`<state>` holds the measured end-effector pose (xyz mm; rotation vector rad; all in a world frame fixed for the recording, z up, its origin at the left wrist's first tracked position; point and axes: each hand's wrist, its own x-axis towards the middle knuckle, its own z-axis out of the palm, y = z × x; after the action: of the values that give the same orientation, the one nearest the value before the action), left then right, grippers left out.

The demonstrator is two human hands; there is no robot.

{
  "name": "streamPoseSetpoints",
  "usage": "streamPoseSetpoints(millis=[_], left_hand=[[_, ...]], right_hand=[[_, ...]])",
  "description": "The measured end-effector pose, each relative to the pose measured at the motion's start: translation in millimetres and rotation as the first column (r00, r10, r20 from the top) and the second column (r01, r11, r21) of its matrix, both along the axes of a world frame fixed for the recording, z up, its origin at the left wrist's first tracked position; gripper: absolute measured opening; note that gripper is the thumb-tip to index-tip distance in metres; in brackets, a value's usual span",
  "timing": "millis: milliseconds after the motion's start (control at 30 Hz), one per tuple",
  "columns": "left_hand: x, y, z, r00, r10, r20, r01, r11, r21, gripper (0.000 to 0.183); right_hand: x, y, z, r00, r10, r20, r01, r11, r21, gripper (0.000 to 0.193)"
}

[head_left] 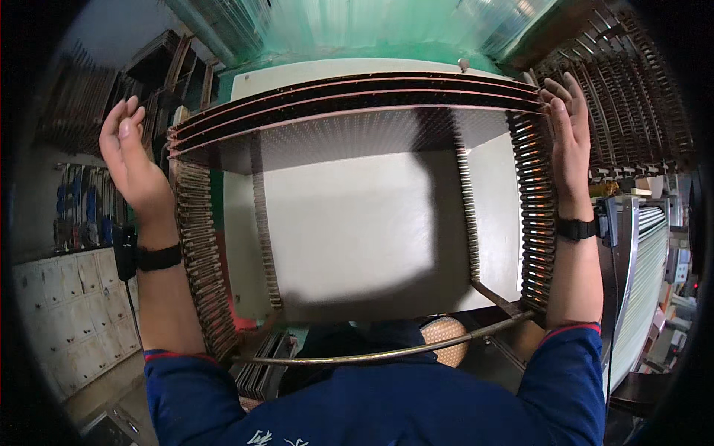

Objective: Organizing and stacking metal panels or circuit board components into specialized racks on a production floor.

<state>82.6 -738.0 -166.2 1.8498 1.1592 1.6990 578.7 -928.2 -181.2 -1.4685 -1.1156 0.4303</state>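
Observation:
A metal slotted rack (pixel 537 223) stands in front of me, its side rails lined with rows of small spring-like dividers. At its far end, several thin dark perforated panels (pixel 357 123) with coppery edges stand parallel across it. My left hand (pixel 135 165) is raised just outside the panels' left ends, fingers loosely extended, holding nothing. On the other side, my right hand (pixel 570 145) is alongside the panels' right ends with its fingers stretched out. Its fingertips are very near the panel edges; whether they touch, I cannot tell.
A pale tabletop (pixel 349 223) lies beneath the rack. A curved metal bar (pixel 357 360) crosses its near side, by my body. More racks (pixel 632 97) stand at right and back left. Small-door lockers (pixel 71 312) are at left, and a round woven stool (pixel 445 340) is below.

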Motion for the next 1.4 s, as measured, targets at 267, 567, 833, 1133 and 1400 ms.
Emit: streamPoseSetpoints(millis=[267,567,833,1133,1400], left_hand=[[4.1,4.3,-8.6,0.919,-0.285,-0.273,0.150,0.892,-0.427,0.031],[4.7,11.4,-10.5,0.925,-0.254,-0.284,0.108,0.890,-0.443,0.030],[3.7,14.3,-12.0,0.937,-0.264,-0.229,0.132,0.874,-0.468,0.030],[3.0,15.8,-11.2,0.951,-0.268,-0.157,0.160,0.857,-0.490,0.030],[2.2,13.6,-8.9,0.940,-0.261,-0.219,0.126,0.864,-0.488,0.030]], right_hand=[[2.2,2.3,-7.6,0.980,0.005,0.198,0.031,0.983,-0.183,0.053],[-3.5,2.8,-4.9,0.978,-0.054,0.200,0.103,0.965,-0.241,0.053],[0.0,2.8,-5.9,0.971,-0.035,0.235,0.092,0.967,-0.236,0.053],[2.3,1.9,-6.5,0.964,-0.038,0.263,0.099,0.970,-0.221,0.051],[-1.0,2.8,-5.2,0.978,-0.037,0.205,0.087,0.966,-0.242,0.050]])
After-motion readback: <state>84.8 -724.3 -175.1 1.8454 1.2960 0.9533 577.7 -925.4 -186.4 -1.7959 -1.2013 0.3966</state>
